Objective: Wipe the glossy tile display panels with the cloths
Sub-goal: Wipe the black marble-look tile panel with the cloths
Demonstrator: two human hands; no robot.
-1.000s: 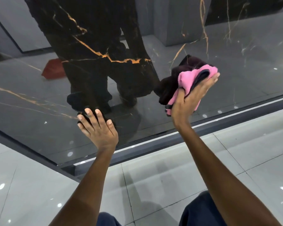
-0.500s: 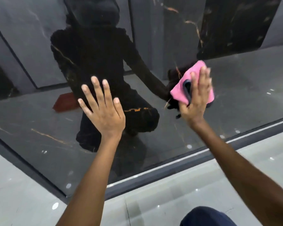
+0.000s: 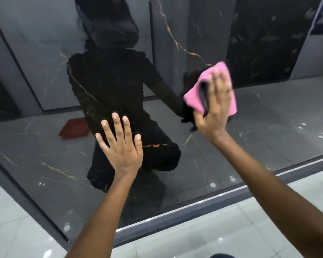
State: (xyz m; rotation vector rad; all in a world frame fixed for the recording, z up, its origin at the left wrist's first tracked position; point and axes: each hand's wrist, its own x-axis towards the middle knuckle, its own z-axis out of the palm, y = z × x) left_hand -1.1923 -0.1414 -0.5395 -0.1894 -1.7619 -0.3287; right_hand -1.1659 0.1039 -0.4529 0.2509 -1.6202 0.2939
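Observation:
A glossy black tile panel with gold veins fills the view and mirrors a crouching person. My right hand presses a pink cloth flat against the panel at the upper right, fingers straight and blurred by motion. A dark fold of cloth shows under the palm. My left hand rests flat on the panel lower down and to the left, fingers spread, holding nothing.
A grey metal frame runs along the panel's lower edge and down its left side. Pale glossy floor tiles lie in front of it. A red object appears only as a reflection in the panel.
Both hands have moved up the panel. My right hand went from gripping the bunched cloth to pressing it flat, sliding up and right. The view has tilted upward.

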